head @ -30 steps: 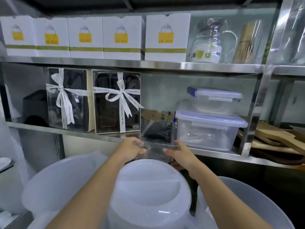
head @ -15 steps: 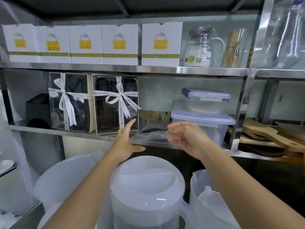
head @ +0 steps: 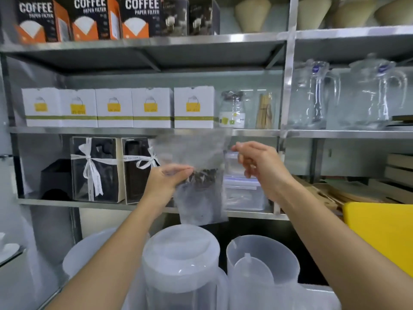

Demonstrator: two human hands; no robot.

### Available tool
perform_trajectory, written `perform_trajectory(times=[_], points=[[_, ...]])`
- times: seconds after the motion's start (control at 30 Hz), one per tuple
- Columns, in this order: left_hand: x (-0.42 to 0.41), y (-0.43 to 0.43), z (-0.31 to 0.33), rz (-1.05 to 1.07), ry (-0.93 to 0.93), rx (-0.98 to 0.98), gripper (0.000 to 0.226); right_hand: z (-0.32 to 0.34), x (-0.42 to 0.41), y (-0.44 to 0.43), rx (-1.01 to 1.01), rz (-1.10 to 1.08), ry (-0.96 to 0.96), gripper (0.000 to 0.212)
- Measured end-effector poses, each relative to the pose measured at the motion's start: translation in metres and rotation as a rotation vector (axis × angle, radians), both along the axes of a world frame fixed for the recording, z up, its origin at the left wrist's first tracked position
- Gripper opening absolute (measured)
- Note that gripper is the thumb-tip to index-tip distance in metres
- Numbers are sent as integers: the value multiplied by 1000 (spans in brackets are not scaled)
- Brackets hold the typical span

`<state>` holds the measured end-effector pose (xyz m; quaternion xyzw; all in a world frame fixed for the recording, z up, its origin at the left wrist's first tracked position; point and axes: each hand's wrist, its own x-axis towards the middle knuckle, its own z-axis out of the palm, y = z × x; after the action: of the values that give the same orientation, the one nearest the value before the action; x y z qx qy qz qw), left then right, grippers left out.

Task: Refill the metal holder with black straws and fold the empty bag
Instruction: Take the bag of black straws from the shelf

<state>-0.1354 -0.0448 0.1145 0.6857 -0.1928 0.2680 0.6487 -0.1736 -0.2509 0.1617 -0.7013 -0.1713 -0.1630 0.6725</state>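
Observation:
A clear plastic bag (head: 196, 153) hangs upright in front of the shelves, with black straws (head: 202, 177) visible inside its lower half. My left hand (head: 166, 179) pinches the bag at its middle left. My right hand (head: 257, 166) grips the bag's upper right edge, fingers curled. The bag is blurred by motion. No metal holder is in view.
Steel shelves (head: 143, 131) carry white boxes (head: 116, 107), ribboned black gift boxes (head: 96, 168), stacked clear tubs (head: 242, 193), glass jugs (head: 312, 97) and coffee filter boxes (head: 89, 19). White plastic pitchers (head: 181, 260) stand below my arms. A yellow board (head: 377, 227) is at the right.
The bag has come off the lower shelf and now hangs upright between both hands. The camera has tilted up, showing higher shelves.

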Motion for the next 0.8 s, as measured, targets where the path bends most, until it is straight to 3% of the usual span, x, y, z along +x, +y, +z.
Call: perform_trajectory(times=[0.17,0.37,0.53,0.63,0.73,0.8], points=[[-54,-18,42,-77,11,-57,14,11,-43,-23,-147,133,-19,37],[-127,-49,35,-192,77,-23,11,-9,-109,-30,-29,288,29,26],[-171,-62,-10,-235,201,-23,7,-57,-157,-36,70,202,142,11],[-189,-72,-41,-205,278,-26,15,-89,-177,-40,113,124,217,14],[-204,-86,-70,-22,337,-96,34,-115,-191,-41,100,-49,270,13],[-216,-95,-89,188,282,-43,43,-129,-198,-42,54,-202,273,17]])
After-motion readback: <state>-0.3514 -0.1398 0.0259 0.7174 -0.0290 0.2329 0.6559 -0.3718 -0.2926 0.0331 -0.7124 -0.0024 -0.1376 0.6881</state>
